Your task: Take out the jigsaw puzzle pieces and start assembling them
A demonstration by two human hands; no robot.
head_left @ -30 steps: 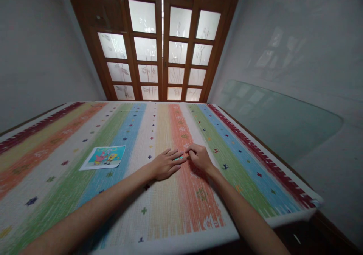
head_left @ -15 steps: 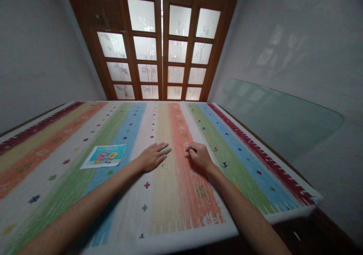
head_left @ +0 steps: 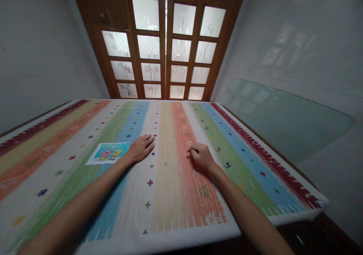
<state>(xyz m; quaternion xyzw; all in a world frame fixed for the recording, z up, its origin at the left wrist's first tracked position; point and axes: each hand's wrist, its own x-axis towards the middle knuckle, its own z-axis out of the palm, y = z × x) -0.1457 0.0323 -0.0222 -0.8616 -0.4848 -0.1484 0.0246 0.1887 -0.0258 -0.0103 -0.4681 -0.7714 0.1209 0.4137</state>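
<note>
My left hand [head_left: 140, 148] lies flat on the striped cloth [head_left: 170, 194], fingers stretched out, just right of a cartoon picture card [head_left: 109, 152]. A bit of green shows under its fingertips, too small to name. My right hand [head_left: 200, 155] rests on the orange stripe with its fingers curled into a loose pinch; what it holds, if anything, is hidden. A tiny light-coloured piece [head_left: 167, 165] lies on the cloth between the two hands.
The cloth covers a table whose right edge [head_left: 283, 179] runs beside a leaning glass pane [head_left: 283, 118]. Wooden doors with frosted panes [head_left: 166, 43] stand behind the table. Grey walls close in on both sides.
My left hand has slid left across the cloth, away from my right hand and toward the picture card. The small piece is now uncovered between the hands. My right hand stayed put.
</note>
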